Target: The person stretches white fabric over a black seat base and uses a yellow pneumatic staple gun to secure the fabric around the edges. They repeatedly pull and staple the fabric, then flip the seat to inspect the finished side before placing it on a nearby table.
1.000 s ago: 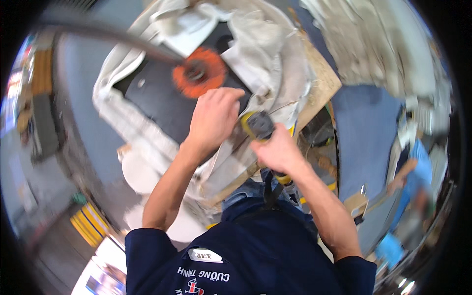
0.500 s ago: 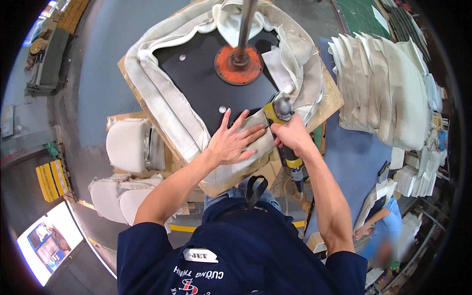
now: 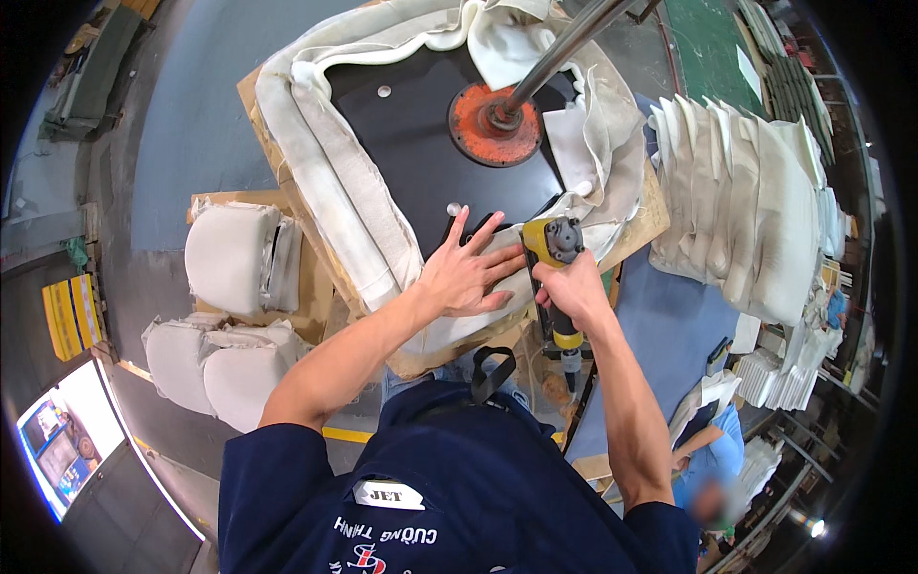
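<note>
My right hand [image 3: 574, 287] is closed round the grip of a yellow and black pneumatic staple gun [image 3: 553, 241]. Its nose is at the near right edge of an upholstered seat cushion, hidden from sight. Just left of the gun my left hand [image 3: 469, 273] lies with spread fingers on the cushion's pale fabric cover [image 3: 349, 177], fingertips reaching onto the black base panel [image 3: 406, 143]. The cover's loose edge is gathered round the panel. An orange round press foot [image 3: 469, 139] on a metal rod [image 3: 564, 57] rests on the panel.
A wooden board [image 3: 650, 206] lies under the cushion. Stacked pale cushions [image 3: 229, 258] stand at left, and a row of padded covers [image 3: 736, 201] fills the blue table [image 3: 660, 325] at right. Another person [image 3: 717, 459] works at lower right.
The whole view has shifted slightly as my head moved. My right hand has drawn the staple gun a little nearer to me. My left hand stays spread on the cushion's near edge.
</note>
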Demonstrator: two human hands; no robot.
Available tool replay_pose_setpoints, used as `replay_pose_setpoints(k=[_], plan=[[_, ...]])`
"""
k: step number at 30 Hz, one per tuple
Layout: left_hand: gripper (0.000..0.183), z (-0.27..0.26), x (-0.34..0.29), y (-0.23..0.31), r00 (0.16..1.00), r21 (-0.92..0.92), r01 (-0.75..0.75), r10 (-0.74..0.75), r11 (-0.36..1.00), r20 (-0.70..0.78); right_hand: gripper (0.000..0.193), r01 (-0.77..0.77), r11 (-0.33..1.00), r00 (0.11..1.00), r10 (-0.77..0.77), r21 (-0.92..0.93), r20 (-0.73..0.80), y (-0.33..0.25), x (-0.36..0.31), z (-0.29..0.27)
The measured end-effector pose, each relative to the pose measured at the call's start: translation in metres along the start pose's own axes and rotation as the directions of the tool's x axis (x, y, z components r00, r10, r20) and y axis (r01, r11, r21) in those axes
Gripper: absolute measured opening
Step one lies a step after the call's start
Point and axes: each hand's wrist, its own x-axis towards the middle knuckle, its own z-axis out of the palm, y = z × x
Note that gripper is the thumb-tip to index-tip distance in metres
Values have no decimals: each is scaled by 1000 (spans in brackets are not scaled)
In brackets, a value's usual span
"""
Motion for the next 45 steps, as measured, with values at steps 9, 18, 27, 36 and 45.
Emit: replay_pose_setpoints(k=[9, 18, 27, 36, 45], plan=[[65, -7, 0, -2, 999, -1, -2, 2, 1000, 50, 15, 32, 990, 999, -30, -139, 15, -4, -6, 14], [64, -10, 1, 0, 997, 37, -33, 30, 999, 75, 23, 26, 998, 999, -24, -53, 49, 0, -11, 16], [65, -16, -3, -8, 994, 79, -101, 97, 992, 60, 24, -18, 987, 988, 42, 157, -149, 39, 4, -62], [63, -23, -10, -18, 988, 56, -136, 131, 989, 81, 23, 7, 986, 998, 3, 169, -62, 27, 4, -59], [65, -28, -13, -21, 982, 23, -165, 162, 986, 98, 18, -125, 992, 991, 124, 0, -41, 9, 5, -32]])
